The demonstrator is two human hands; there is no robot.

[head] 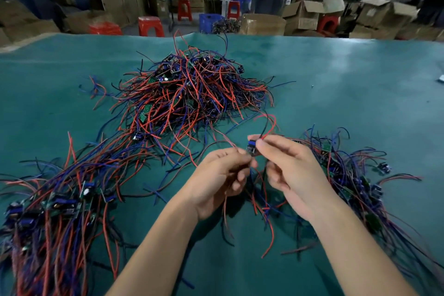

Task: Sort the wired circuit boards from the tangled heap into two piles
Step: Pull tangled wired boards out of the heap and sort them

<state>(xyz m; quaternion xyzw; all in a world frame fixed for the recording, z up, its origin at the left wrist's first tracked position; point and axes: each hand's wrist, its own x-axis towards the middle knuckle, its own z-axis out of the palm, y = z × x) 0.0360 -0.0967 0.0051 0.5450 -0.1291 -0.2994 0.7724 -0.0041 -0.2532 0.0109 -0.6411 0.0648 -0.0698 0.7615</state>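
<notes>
The tabletop (pixel 336 84), covered in green cloth, carried 3 groups of wired boards. The tangled heap (pixel 192 89) lay at the centre far side. The left pile (pixel 55 202) lay with its wires roughly parallel, and the right pile (pixel 348 170) sat just beyond the right wrist. Between them, raised above the cloth, the left hand (pixel 221 180) and right hand (pixel 288 170) together held 1 circuit board (pixel 251 149). The left grip was pinched on the board's near edge and wires; the right grip was clenched on its upper end, where a red wire (pixel 269 122) looped upward.

Recommended procedure: the board should be drawn clear slowly, so that trailing leads slip free of the heap without dragging neighbours, then laid with wires aligned to its pile.

No brand, label or writing was legible.
</notes>
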